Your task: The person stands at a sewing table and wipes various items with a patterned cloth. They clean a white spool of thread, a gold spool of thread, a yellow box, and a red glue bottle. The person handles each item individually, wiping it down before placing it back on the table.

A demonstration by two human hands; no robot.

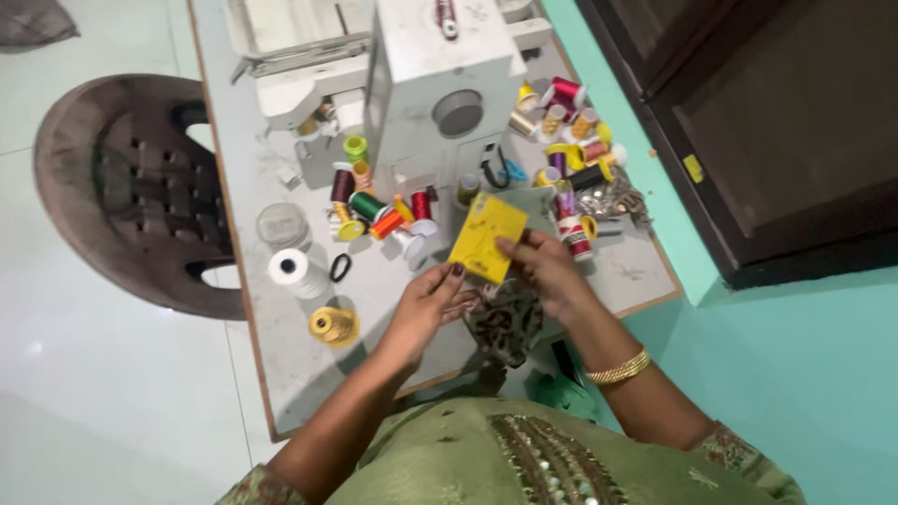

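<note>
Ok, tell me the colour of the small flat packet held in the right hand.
Yellow: the packet is seen best in the head view.

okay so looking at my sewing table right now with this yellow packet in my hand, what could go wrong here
Three possible risks:

1. The right hand holds the yellow packet close above loose thread spools; lowering it could knock them rolling.

2. The gold spool sits near the table edge and might fall if nudged.

3. The patterned fabric hangs by the left hand at the front edge and may slip off.
</note>
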